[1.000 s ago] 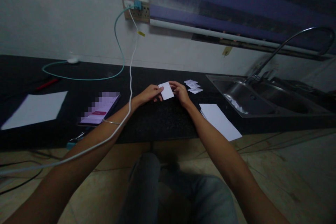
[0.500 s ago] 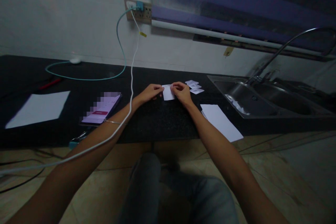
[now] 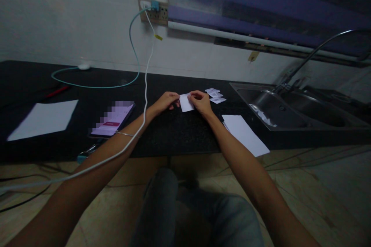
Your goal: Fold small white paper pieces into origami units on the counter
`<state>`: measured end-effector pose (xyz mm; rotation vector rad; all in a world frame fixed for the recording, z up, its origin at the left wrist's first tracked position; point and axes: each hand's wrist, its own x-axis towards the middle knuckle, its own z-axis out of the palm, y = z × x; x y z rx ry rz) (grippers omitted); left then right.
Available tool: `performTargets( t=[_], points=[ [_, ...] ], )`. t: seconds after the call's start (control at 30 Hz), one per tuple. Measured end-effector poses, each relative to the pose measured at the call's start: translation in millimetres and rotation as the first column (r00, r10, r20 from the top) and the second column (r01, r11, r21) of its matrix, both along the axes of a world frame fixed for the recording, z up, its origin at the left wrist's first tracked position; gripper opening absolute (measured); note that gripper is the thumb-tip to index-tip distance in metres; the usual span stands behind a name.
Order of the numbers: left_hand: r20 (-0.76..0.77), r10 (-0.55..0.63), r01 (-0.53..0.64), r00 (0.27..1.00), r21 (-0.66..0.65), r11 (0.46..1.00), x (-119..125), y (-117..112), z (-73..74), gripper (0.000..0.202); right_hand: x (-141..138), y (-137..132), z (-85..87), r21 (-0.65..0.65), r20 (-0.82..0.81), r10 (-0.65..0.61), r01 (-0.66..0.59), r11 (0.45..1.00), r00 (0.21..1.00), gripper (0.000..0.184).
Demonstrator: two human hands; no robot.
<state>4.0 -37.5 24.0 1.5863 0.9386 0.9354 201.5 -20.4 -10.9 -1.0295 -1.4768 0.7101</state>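
Note:
Between my two hands is a small square of white paper, over the dark countertop. My left hand pinches its left edge between thumb and fingers. On the upper right part of the paper, my right hand has its fingers closed, covering that corner. Just right of my right hand lie several small folded white papers, overlapping one another. A stack of white paper sheets rests nearer the counter's front edge on the right.
On the left are a larger white sheet, a phone with a lit screen and a red object. A white cable crosses over my left forearm. A teal cable curls behind. The metal sink is at right.
The paper square has tilted slightly and its lower edge sits a little lower. My left fingers have shifted a little; both hands stay at the paper.

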Motion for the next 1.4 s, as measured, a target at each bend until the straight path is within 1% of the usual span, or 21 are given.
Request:
performTargets(
  t=[0.07,0.2,0.27,0.37,0.5,0.67,0.77,0.87,0.97,1.07,1.17,1.3,1.4],
  points=[
    [-0.012,0.008,-0.008,1.000,0.014,1.000,-1,0,-0.5,0.022,0,0,-0.1,0.009,0.012,-0.001,0.001,1.000,1.000,0.027],
    [-0.058,0.018,-0.012,0.998,0.115,0.993,-2,1,-1.4,0.024,-1,-3,-1.0,0.024,0.072,0.024,-0.025,0.999,0.997,0.027],
    [-0.074,0.022,-0.011,0.997,0.142,0.990,-3,2,-2.2,0.025,-3,-4,-1.8,0.045,0.111,0.046,-0.051,0.998,0.993,0.029],
    [-0.057,-0.005,0.011,0.998,0.108,0.994,-4,3,-4.3,0.023,-4,-6,-2.0,0.081,0.134,0.045,-0.056,0.995,0.990,0.027],
    [-0.019,-0.025,0.027,1.000,0.068,0.997,-6,5,-6.1,0.013,-4,-8,0.7,0.119,0.136,-0.011,-0.005,0.993,0.991,0.023],
    [0.021,-0.043,0.042,0.999,0.036,0.998,-6,1,-3.2,0.018,-5,-12,4.9,0.133,0.171,-0.041,0.018,0.991,0.984,0.022],
    [-0.007,-0.041,0.041,0.999,0.052,0.998,-6,-1,-0.6,0.016,-7,-15,5.6,0.140,0.180,-0.047,0.022,0.990,0.983,0.021],
    [-0.033,-0.011,0.014,0.999,0.082,0.996,-6,-3,0.3,0.015,-8,-18,6.6,0.168,0.212,-0.037,0.001,0.986,0.977,0.021],
    [-0.037,0.051,-0.047,0.998,0.101,0.994,-6,-2,-1.2,0.015,-8,-24,9.9,0.241,0.316,-0.036,-0.043,0.970,0.948,0.019],
    [-0.036,0.086,-0.082,0.996,0.100,0.992,-5,0,-3.7,0.016,-9,-29,14.2,0.323,0.389,-0.072,-0.063,0.944,0.919,0.019],
    [-0.015,0.085,-0.084,0.996,0.075,0.994,-4,3,-5.4,0.016,-8,-31,16.0,0.373,0.411,-0.100,-0.067,0.925,0.906,0.018],
    [0.080,0.066,-0.068,0.995,0.028,0.997,-3,1,-4.6,0.012,-6,-29,12.5,0.424,0.480,-0.072,-0.160,0.891,0.874,0.017],
    [0.109,0.057,-0.060,0.992,0.025,0.998,-3,-1,-3.3,0.013,-5,-28,9.0,0.444,0.534,-0.071,-0.208,0.872,0.842,0.018]
  ],
)
